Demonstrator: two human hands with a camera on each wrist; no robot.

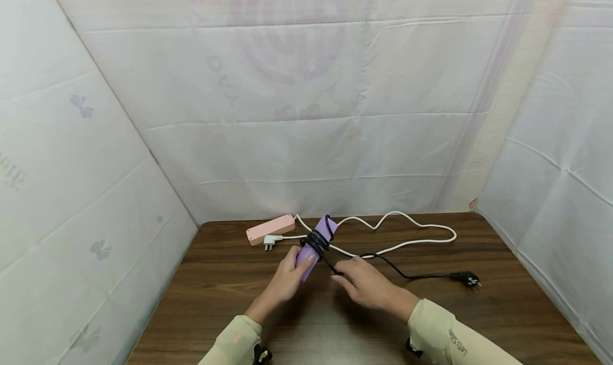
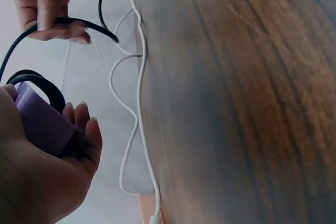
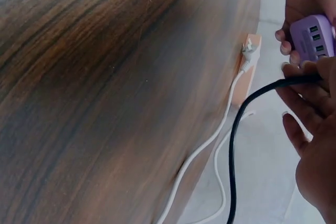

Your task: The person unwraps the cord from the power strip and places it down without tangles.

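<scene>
My left hand point(image 1: 287, 276) grips the lower end of a purple power strip point(image 1: 327, 226), tilted above the table. Several turns of its black cord point(image 1: 317, 242) wrap around the strip's middle. A row of USB ports shows on one end of the purple power strip point(image 3: 313, 35) in the right wrist view. Just right of it, my right hand point(image 1: 366, 283) pinches the black cord between thumb and fingers; the left wrist view shows this cord point(image 2: 65, 20) running through them. From there the cord trails right to a black plug point(image 1: 465, 279) on the table.
At the back left lies a pink power strip point(image 1: 271, 229), its white plug point(image 1: 272, 241) beside it. The white cord point(image 1: 433, 241) loops across the back of the wooden table point(image 1: 215, 280). White sheeting point(image 1: 306, 157) stands behind and at both sides.
</scene>
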